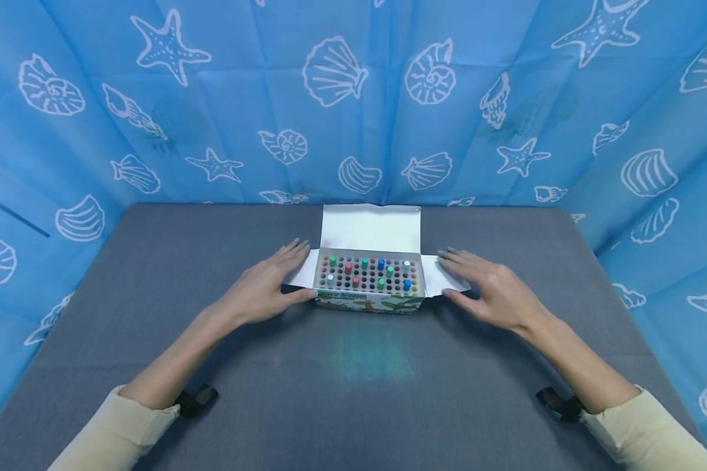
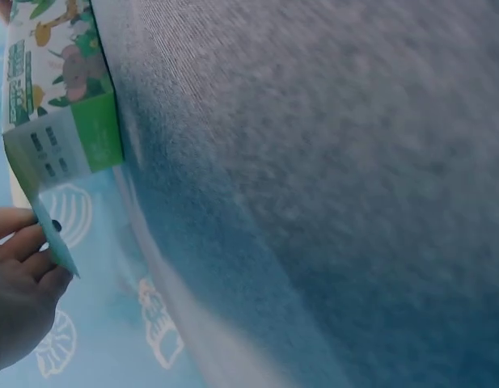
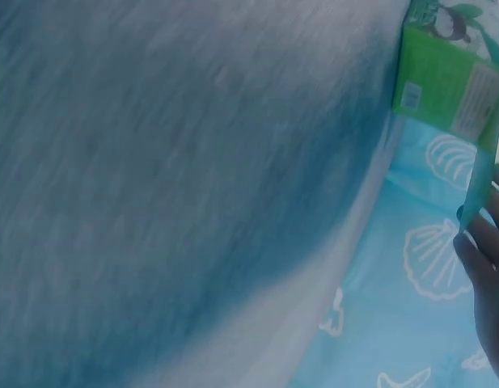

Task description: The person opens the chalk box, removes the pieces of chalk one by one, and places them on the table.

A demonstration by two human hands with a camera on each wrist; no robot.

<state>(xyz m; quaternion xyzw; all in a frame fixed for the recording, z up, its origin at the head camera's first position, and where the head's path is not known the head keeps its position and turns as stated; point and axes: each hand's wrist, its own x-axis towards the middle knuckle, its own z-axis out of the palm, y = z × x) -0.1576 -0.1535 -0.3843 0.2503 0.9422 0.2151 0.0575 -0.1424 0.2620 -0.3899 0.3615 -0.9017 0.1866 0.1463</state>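
A printed cardboard box stands on the grey table, its white lid raised at the back. Inside is a grid tray of round holes, with several green, red, blue and white capped sticks in it. My left hand lies at the left side flap, fingers extended over it and thumb near the box's front corner. On the other side my right hand rests on the right side flap, with fingers extended and thumb at its front edge. Both wrist views show fingers against the flaps.
The grey table reaches to a blue curtain with white shell and starfish prints, which hangs behind it and along both sides. A dark strap sits at the left wrist and another dark strap at the right.
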